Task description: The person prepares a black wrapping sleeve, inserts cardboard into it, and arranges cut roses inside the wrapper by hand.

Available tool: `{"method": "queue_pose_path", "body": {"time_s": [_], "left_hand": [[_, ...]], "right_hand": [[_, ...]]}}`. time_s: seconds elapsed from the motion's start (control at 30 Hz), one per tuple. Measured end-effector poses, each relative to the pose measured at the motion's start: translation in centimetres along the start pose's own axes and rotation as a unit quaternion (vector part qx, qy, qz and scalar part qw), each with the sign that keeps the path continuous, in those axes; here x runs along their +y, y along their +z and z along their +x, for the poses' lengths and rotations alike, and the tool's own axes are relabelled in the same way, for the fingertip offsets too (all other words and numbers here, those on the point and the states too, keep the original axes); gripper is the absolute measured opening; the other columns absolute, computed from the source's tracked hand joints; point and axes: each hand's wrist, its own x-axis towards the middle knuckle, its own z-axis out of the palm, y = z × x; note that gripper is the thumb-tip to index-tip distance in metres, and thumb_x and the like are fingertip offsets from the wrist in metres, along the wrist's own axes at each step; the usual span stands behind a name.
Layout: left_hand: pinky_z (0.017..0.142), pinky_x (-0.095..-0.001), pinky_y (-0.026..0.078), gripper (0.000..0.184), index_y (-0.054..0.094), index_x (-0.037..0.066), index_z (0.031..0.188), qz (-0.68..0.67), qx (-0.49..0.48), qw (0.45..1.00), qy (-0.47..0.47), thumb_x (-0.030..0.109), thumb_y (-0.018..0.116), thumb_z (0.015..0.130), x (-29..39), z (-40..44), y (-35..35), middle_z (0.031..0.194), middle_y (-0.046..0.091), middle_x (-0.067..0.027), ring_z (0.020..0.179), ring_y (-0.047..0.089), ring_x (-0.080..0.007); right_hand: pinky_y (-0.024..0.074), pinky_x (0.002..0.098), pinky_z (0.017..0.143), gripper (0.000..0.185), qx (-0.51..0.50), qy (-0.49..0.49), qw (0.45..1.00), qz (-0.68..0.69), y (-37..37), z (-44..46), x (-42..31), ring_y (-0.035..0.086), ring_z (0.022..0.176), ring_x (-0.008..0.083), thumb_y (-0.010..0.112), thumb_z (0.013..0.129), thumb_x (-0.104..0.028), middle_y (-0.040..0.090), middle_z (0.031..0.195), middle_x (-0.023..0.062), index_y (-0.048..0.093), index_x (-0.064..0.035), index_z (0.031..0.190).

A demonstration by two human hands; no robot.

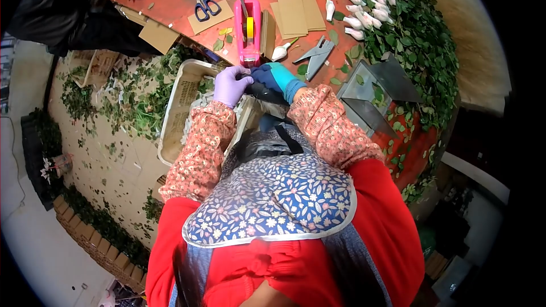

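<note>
My left hand (230, 86), in a lilac glove, has its thumb and fingers pinched together at the table's near edge. Right beside it, my right hand (277, 77), in a teal and navy glove, is closed with its fingertips meeting the left ones. What they pinch is hidden. Under both hands lies a dark, shiny item (264, 93) I cannot identify. Just beyond them stands a pink tape dispenser (239, 31) with a yellow roll. A pale rose bud (281, 52) and a grey stapler (319, 57) lie near my right hand.
Scissors (205, 9) rest on cardboard; more cardboard sheets (296, 16) lie behind the dispenser. Wrapped rose buds (369, 14) with leafy stems (424, 51) pile up right, by a metal stand (364, 91). A basket (172, 119) stands left. Another person (48, 11) is at upper left.
</note>
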Motion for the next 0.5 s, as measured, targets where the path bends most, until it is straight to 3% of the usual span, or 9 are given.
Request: {"method": "queue_pose_path", "body": {"time_s": [0.03, 0.07, 0.1, 0.17, 0.2, 0.27, 0.3, 0.43, 0.5], "left_hand": [[0.074, -0.0293, 0.052, 0.020, 0.070, 0.001, 0.090, 0.025, -0.011, 0.999, -0.023, 0.006, 0.075, 0.071, 0.1, 0.0, 0.0, 0.084, 0.068, -0.0111, 0.077, 0.066, -0.0176], [0.074, -0.0293, 0.052, 0.020, 0.070, 0.001, 0.090, 0.026, -0.011, 0.999, -0.020, 0.006, 0.075, 0.071, 0.1, 0.0, 0.0, 0.084, 0.068, -0.0111, 0.077, 0.066, -0.0176], [0.074, -0.0279, 0.052, 0.018, 0.070, 0.000, 0.089, 0.027, 0.005, 1.000, 0.012, 0.005, 0.074, 0.072, 0.0, -0.1, -0.2, 0.084, 0.068, -0.0082, 0.078, 0.064, -0.0147], [0.073, -0.0265, 0.051, 0.018, 0.064, 0.000, 0.090, -0.005, 0.016, 0.999, 0.036, 0.000, 0.073, 0.073, -0.3, -0.2, -0.1, 0.084, 0.066, -0.0044, 0.078, 0.062, -0.0113], [0.073, -0.0265, 0.051, 0.018, 0.064, 0.000, 0.090, -0.005, 0.015, 0.999, 0.035, 0.000, 0.073, 0.073, -0.5, -0.2, -0.1, 0.084, 0.066, -0.0044, 0.078, 0.062, -0.0113], [0.073, -0.0263, 0.051, 0.024, 0.057, 0.002, 0.093, -0.108, -0.010, 0.994, 0.008, -0.003, 0.071, 0.074, 0.7, -0.4, -0.6, 0.084, 0.064, -0.0030, 0.078, 0.061, -0.0105], [0.074, -0.0258, 0.051, 0.030, 0.051, 0.003, 0.096, -0.074, -0.008, 0.996, 0.043, -0.005, 0.070, 0.074, 0.9, -0.4, -0.6, 0.085, 0.061, -0.0023, 0.080, 0.060, -0.0102], [0.077, -0.0258, 0.050, 0.031, 0.050, 0.003, 0.097, -0.070, -0.002, 0.997, 0.024, -0.005, 0.070, 0.074, -0.2, -0.3, -0.6, 0.087, 0.061, -0.0026, 0.083, 0.059, -0.0105], [0.077, -0.0266, 0.050, 0.031, 0.049, 0.003, 0.096, -0.051, 0.002, 0.998, 0.031, -0.004, 0.070, 0.074, 0.1, -0.5, -0.6, 0.088, 0.061, -0.0031, 0.084, 0.060, -0.0115]], "right_hand": [[0.0480, 0.0330, 0.069, 0.039, -0.029, -0.144, 0.974, -0.170, -0.3, 0.4, 0.2, 0.060, 0.074, 0.0163, 0.059, 0.088, -0.036, 0.068, 0.086, 0.0143, 0.067, -0.0001, 0.099], [0.0477, 0.0329, 0.069, 0.039, -0.055, -0.280, 0.899, -0.332, -0.6, 0.7, 0.4, 0.059, 0.074, 0.0157, 0.056, 0.091, -0.036, 0.067, 0.088, 0.0157, 0.066, 0.0000, 0.103], [0.0477, 0.0329, 0.069, 0.039, -0.051, -0.281, 0.899, -0.332, -0.6, 1.0, 0.7, 0.059, 0.074, 0.0157, 0.056, 0.091, -0.036, 0.067, 0.088, 0.0157, 0.066, 0.0000, 0.103], [0.0470, 0.0331, 0.068, 0.040, -0.048, -0.160, 0.985, -0.027, 0.0, 0.2, -0.4, 0.056, 0.072, 0.0154, 0.057, 0.090, -0.036, 0.066, 0.087, 0.0133, 0.066, 0.0001, 0.104], [0.0470, 0.0331, 0.068, 0.040, -0.049, -0.159, 0.986, -0.026, 0.1, -0.1, -0.9, 0.056, 0.072, 0.0154, 0.057, 0.090, -0.036, 0.066, 0.087, 0.0133, 0.066, 0.0001, 0.104], [0.0467, 0.0317, 0.068, 0.041, -0.062, 0.017, 0.998, 0.013, -0.8, -1.6, -4.2, 0.056, 0.072, 0.0138, 0.057, 0.090, -0.037, 0.066, 0.087, 0.0094, 0.065, 0.0009, 0.104], [0.0465, 0.0306, 0.069, 0.042, -0.071, 0.051, 0.995, 0.050, -0.9, -2.0, -4.7, 0.056, 0.074, 0.0118, 0.057, 0.090, -0.038, 0.066, 0.087, 0.0062, 0.065, 0.0014, 0.104], [0.0466, 0.0302, 0.069, 0.038, -0.062, 0.044, 0.983, 0.167, 0.2, -0.6, -2.3, 0.057, 0.075, 0.0111, 0.057, 0.091, -0.034, 0.067, 0.088, 0.0057, 0.065, 0.0010, 0.103], [0.0469, 0.0300, 0.070, 0.031, -0.114, -0.092, 0.959, 0.241, 0.9, -0.2, -0.7, 0.058, 0.076, 0.0121, 0.057, 0.091, -0.028, 0.067, 0.089, 0.0059, 0.066, -0.0003, 0.102]]}}
